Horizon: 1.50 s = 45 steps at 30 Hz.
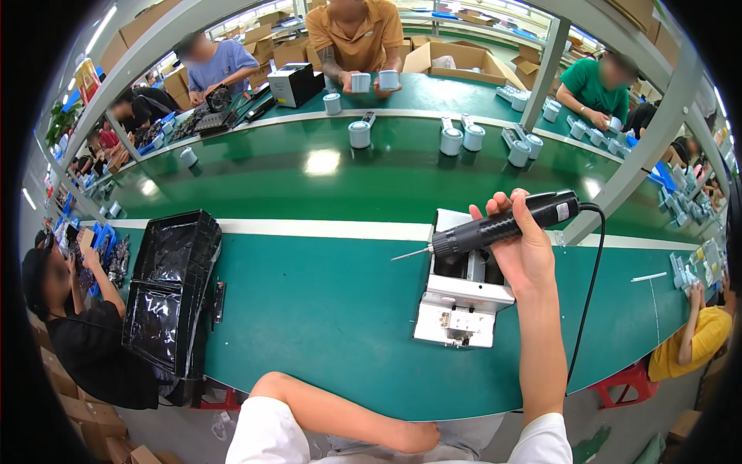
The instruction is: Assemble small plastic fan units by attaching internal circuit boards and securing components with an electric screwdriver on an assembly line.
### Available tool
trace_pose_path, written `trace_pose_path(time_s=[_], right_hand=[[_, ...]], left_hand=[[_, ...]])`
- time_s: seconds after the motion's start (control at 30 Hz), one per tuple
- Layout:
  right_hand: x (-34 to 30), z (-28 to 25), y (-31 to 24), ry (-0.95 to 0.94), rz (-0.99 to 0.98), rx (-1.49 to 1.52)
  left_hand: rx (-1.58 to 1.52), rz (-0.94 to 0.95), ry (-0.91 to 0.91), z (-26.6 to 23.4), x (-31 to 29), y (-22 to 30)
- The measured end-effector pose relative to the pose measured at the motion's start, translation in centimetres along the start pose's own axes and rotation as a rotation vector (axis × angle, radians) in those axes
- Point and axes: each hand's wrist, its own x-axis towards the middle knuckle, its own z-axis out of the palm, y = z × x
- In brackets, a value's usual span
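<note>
In my right hand (525,255) is a black electric screwdriver (495,230), lying across the palm with the fingers behind it. Its thin bit points left and its cord (591,309) hangs down on the right. Under and behind the tool stands a white metal device (471,298) with a small metal fixture on its front; my hand and the screwdriver hide part of its top. My left forearm (332,406) lies along the table's near edge. Down at my lap rests my left hand (417,437), its fingers hidden from sight.
Black bins (174,286) stand on the left of the green table (332,309), beside a small dark strip (219,301). Past a white ledge, a green conveyor belt (270,174) carries several light-blue parts (451,141). A grey post (630,182) rises at right. Other people work around.
</note>
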Motion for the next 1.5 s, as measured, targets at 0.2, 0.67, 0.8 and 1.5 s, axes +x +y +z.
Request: trace_pose_path(time_s=[0.2,0.67,0.8,1.5], right_hand=[[0.2,-0.3,0.0,-0.012,0.011,0.013],[0.3,0.0,-0.2,0.025,0.022,0.004],[0.2,0.2,-0.3,0.026,0.028,-0.035],[0.4,-0.1,-0.2,0.018,0.025,0.003]], left_hand=[[0.042,0.007,-0.021,0.8,0.2,0.2],[-0.032,-0.031,-0.088,0.7,0.3,0.3],[0.013,-0.051,-0.075,0.0,0.2,0.2],[0.008,-0.050,-0.082,-0.2,0.0,0.2]])
